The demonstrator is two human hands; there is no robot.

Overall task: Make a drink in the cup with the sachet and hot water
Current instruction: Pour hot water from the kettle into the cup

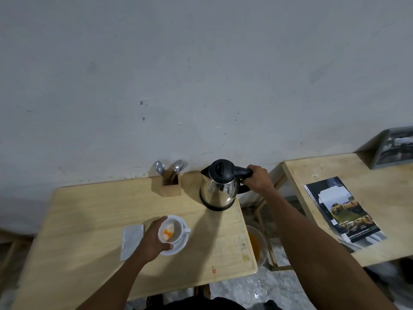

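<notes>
The white cup [173, 231] sat on a white saucer [178, 246] near the middle of the wooden table [93, 220], a little toward its front edge, with its handle pointing to the right edge. Inside it lay orange and white powder. The left hand [154, 239] was curled around the cup's left side, fingers on the rim, gripping it. Just left of that hand a silvery sachet [131, 241] lay flat on the table. Toward the back right corner stood a steel kettle [220, 186] with a black lid, resting on its black base. The right hand [259, 179] was closed around the kettle's black handle. At the back edge, left of the kettle, a wooden holder [171, 186] held spoons and a fork. A second table [368, 175] stood apart to the right, carrying a printed brochure [342, 211].
</notes>
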